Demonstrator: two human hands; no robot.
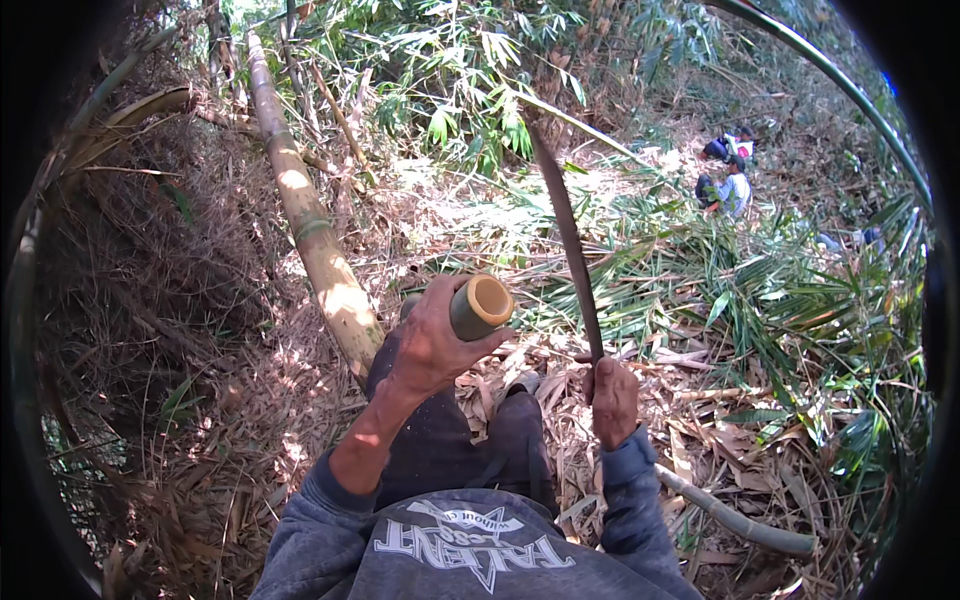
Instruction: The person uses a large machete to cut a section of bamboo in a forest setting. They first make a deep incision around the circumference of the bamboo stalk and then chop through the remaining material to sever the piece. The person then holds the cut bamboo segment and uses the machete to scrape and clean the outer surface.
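Both forearms come up from the lower edge, in the grey sleeves of a faded shirt (480,530) with a white print. The left sleeve is pushed back, leaving much of the forearm bare; the right reaches the wrist. The left hand (432,340) is wrapped around a tube (463,314), its thumb stretched along the near side, above the dark trousers (430,450). The right hand (613,398) is closed in a fist round the lower end of a blade (570,230), which hides any handle.

The tube is short and hollow, green outside, with a thick, pale yellow rim at its open end. The blade, apart from it, is long, narrow and dark, tilted left at the top, with a jagged edge.

Around the legs lie dry, papery leaves (250,490) and a smooth, curved stalk (745,522). Beyond, a ringed, yellowish pole (310,225) slants away at left, and cut green fronds (660,285) are heaped at right. Farther off is a person (736,192) in a pale top.
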